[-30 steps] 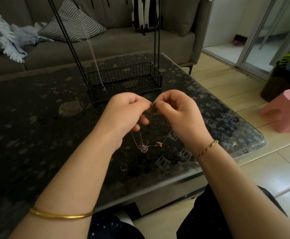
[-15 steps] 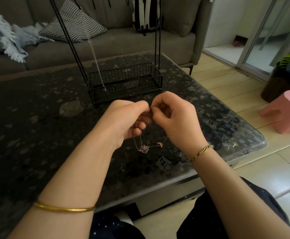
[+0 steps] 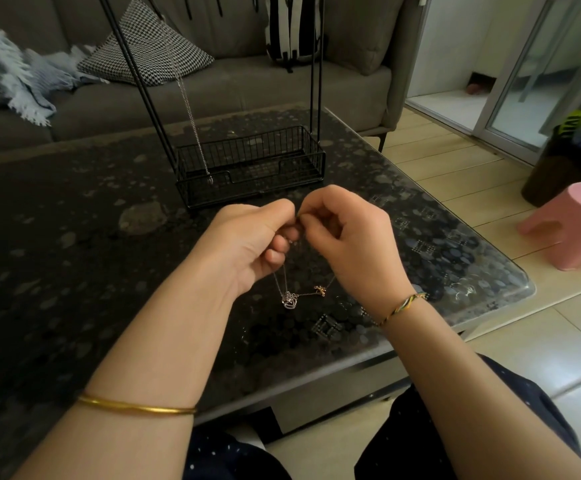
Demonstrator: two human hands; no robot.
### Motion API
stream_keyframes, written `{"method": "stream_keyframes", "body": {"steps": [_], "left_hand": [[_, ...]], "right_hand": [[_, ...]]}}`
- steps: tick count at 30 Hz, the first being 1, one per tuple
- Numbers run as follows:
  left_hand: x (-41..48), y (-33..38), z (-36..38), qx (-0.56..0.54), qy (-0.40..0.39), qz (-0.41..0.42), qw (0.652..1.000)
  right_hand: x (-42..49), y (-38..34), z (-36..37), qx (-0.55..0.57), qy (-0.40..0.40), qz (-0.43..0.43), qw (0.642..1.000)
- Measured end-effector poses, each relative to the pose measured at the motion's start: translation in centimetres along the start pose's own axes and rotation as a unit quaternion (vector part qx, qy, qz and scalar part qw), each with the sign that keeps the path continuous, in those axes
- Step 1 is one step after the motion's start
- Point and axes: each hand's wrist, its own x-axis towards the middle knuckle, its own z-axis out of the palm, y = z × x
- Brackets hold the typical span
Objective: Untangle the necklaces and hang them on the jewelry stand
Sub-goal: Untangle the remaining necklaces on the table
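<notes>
Head view: compared with a second ago, the left hand and right hand have drawn closer, knuckles now nearly touching, and they have hardly shifted in the last half second. Both pinch the tangled necklaces at the fingertips, above the dark table and just in front of the jewelry stand. Thin chains sag into a loop with a silver openwork pendant at its bottom and a small gold charm just to the right. Which chain each hand holds is too fine to tell. A silver chain already hangs on the stand.
</notes>
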Motion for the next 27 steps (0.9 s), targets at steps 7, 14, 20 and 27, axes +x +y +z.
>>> {"method": "stream_keyframes", "body": {"steps": [7,14,20,27], "left_hand": [[-0.01,0.09,-0.16,-0.023,0.004,-0.003,1.0],[0.03,0.22,-0.24,-0.06,-0.007,-0.013,0.998],[0.02,0.38,-0.54,-0.114,-0.022,-0.039,0.992],[-0.08,0.49,-0.94,-0.174,-0.048,-0.085,0.98]], "right_hand": [[0.1,-0.38,-0.12,0.016,-0.02,0.035,0.999],[0.22,-0.52,-0.26,0.038,-0.023,0.053,0.998],[0.17,-0.61,-0.44,0.093,-0.021,0.073,0.993],[0.49,-0.77,-0.76,0.159,-0.031,0.113,0.98]]}}
